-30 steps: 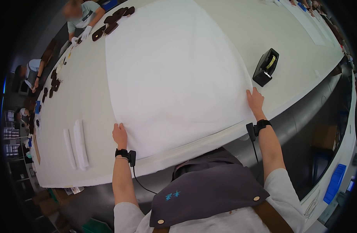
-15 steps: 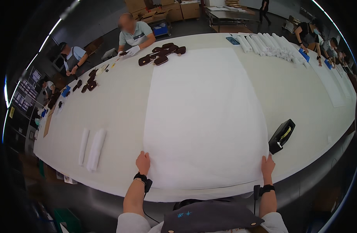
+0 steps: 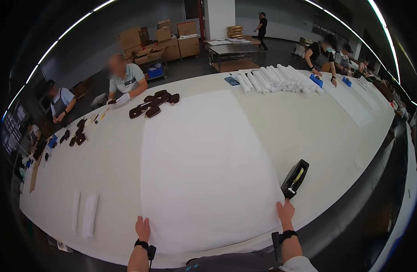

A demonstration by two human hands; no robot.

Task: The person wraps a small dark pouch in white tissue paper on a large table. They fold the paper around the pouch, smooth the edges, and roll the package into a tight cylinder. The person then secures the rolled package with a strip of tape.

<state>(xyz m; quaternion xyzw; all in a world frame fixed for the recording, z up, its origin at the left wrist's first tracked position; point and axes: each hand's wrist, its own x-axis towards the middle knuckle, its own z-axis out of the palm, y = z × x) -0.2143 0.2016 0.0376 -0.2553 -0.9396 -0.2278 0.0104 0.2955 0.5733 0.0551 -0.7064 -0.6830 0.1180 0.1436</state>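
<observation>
Starting on the L: left hand (image 3: 143,229) is at the nr L edge of the white sheet (image 3: 208,172), fingers curled; pinching or just resting, can't tell. Sheet's lying flat mid-table, running from the person's side toward the far edge of the big table (image 3: 113,172). Right hand (image 3: 285,212) is at the nr R edge, fingers bent too, grip unclear. To do this well: light, even pull both sides, edges straight, no sharp tug b/c thin stuff would prob crease.

Surroundings now, L to R. Two white rolls (image 3: 89,215) side by side, well apart from the left hand. Farther back, a co-worker (image 3: 127,78) w/ gloves on, then dark pouches (image 3: 152,112) bunched at the sheet's far L corner; some look to be on it, so poss snag or weight there. Blue phone-like thing (image 3: 231,81) nr a heap of rolls (image 3: 281,80). Black tape dispenser (image 3: 291,181) is the tight one: just beside the sheet's R edge, right by the fingertips, touching or not unclear. Far R, more people over long white strips (image 3: 349,106).
</observation>
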